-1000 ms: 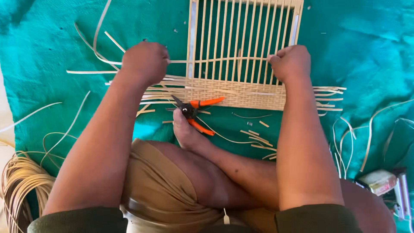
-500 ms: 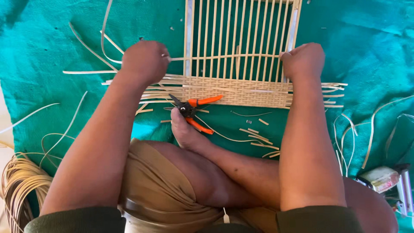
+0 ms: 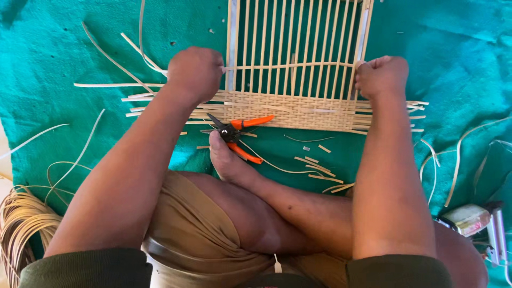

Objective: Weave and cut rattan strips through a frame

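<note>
- On the teal cloth (image 3: 64, 48) covering the floor lies a partly woven cane panel (image 3: 296, 109), its upright slats running away from the person between two pale side rails.
- The left hand (image 3: 194, 72) sits at the panel's left rail, its grip clenched on one end of a thin cane strand (image 3: 288, 66).
- The right hand (image 3: 381, 76) is at the right rail, grip clenched on the other end of the same strand.
- The strand runs crosswise through the slats, well above the finished woven band at the panel's near edge.
- Loose strand ends stick out past both sides of the woven band.
- Orange-handled cutters (image 3: 240, 133) lie just beside the near edge of the panel, touching the toes of a bare foot (image 3: 229, 160).
- Short cane offcuts (image 3: 314, 162) are scattered on the cloth near the foot.
- A coil of cane (image 3: 18, 224) rests at the lower left, well apart from the panel.
- A small box (image 3: 466, 218) sits at the lower right.
</note>
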